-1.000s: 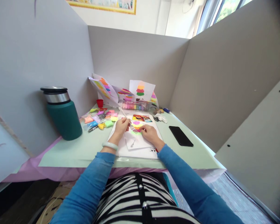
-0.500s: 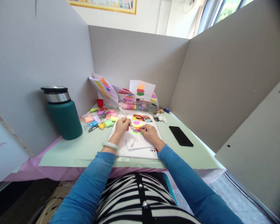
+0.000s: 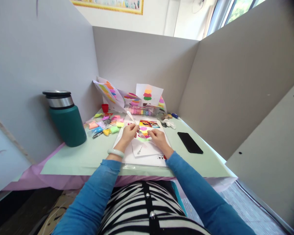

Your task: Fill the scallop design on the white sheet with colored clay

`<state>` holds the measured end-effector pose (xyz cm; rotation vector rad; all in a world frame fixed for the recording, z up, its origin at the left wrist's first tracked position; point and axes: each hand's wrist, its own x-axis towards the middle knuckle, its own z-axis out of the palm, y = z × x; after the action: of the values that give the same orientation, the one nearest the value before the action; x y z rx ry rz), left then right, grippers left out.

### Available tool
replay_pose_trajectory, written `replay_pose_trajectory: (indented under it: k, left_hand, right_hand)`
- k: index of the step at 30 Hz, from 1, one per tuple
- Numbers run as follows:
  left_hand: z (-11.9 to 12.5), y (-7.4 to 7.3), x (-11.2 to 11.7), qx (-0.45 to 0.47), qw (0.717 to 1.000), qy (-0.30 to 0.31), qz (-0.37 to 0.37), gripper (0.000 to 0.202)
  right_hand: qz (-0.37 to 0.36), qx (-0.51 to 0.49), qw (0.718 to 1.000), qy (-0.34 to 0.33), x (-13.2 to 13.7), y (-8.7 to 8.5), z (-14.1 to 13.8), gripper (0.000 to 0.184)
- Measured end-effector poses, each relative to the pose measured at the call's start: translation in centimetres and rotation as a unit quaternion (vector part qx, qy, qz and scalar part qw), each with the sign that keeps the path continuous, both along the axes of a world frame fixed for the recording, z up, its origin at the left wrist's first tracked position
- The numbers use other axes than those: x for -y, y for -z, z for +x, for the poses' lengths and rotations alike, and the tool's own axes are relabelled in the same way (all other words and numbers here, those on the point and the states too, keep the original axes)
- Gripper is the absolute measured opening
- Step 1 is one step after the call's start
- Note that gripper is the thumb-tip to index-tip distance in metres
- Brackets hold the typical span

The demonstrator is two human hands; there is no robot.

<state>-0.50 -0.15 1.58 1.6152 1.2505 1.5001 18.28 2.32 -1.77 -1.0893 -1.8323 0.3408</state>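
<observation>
My left hand point(image 3: 129, 133) is closed round a white plastic fork point(image 3: 132, 118), its handle slanting up and left and its tines down on a patch of coloured clay point(image 3: 144, 133). The clay lies in pink, yellow, red and green layers on a white sheet of paper point(image 3: 147, 149). My right hand point(image 3: 158, 137) rests on the paper just right of the clay, fingers curled with the tips pressed at the clay's edge. A small colour picture card point(image 3: 149, 123) lies just beyond the clay.
Small bags of coloured clay point(image 3: 105, 125) lie left of the paper. A green flask point(image 3: 65, 119) stands at the far left, a black phone point(image 3: 189, 142) lies at the right. Finished clay pictures point(image 3: 147, 94) lean on the grey back wall, with a red cup point(image 3: 105, 108).
My left hand tilted the fork a little more upright and shifted slightly right. My right hand slid a bit forward toward the clay.
</observation>
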Motion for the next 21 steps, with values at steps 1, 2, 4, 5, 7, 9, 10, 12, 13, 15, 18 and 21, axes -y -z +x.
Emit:
replay_pose_trajectory:
  k: [1,2,4,5,7,9,10,12,13,15,18,21]
  left_hand:
    - [0.1,-0.1,0.2,-0.013,1.000,0.015,0.004,0.031]
    - [0.2,-0.3,0.5,-0.024,0.999,0.028,0.007,0.032]
    - [0.5,-0.5,1.0,-0.042,0.998,0.050,0.015,0.033]
    - [0.6,-0.6,1.2,-0.050,0.997,0.061,0.018,0.034]
    - [0.8,-0.7,1.3,-0.063,0.994,0.087,0.016,0.035]
    - [0.9,-0.5,1.1,-0.061,0.992,0.107,0.002,0.035]
    - [0.7,-0.3,0.8,-0.051,0.993,0.106,-0.007,0.033]
    - [0.2,0.2,0.0,-0.006,0.998,0.057,-0.019,0.030]
    - [-0.2,0.5,-0.5,0.014,1.000,0.003,-0.020,0.030]
    - [-1.0,1.0,-1.4,0.020,0.990,-0.132,-0.038,0.026]
    - [-1.8,1.4,-2.1,0.041,0.976,-0.197,-0.080,0.020]
    - [-1.9,1.1,-1.8,0.101,0.976,-0.170,-0.095,0.021]
  right_hand:
    - [0.002,-0.025,0.999,-0.032,0.2,-0.2,-0.1,0.031]
    - [0.001,-0.044,0.997,-0.068,0.4,-0.3,-0.3,0.029]
    - [-0.014,-0.059,0.990,-0.125,1.0,-0.7,-0.7,0.027]
    - [-0.030,-0.056,0.989,-0.136,1.2,-0.9,-0.9,0.027]
    - [-0.053,-0.038,0.987,-0.150,1.7,-1.1,-1.2,0.027]
    - [-0.059,-0.025,0.986,-0.154,1.8,-1.2,-1.4,0.027]
    - [-0.056,-0.029,0.986,-0.151,1.7,-1.1,-1.3,0.026]
    - [-0.046,-0.063,0.989,-0.129,1.2,-0.9,-1.1,0.026]
    - [-0.042,-0.095,0.989,-0.107,0.8,-0.8,-0.8,0.025]
    - [-0.050,-0.150,0.986,-0.051,-0.1,-0.5,-0.2,0.022]
    - [-0.063,-0.185,0.980,0.036,-1.2,0.0,0.7,0.016]
    - [-0.093,-0.163,0.979,0.084,-1.7,0.3,1.1,0.014]
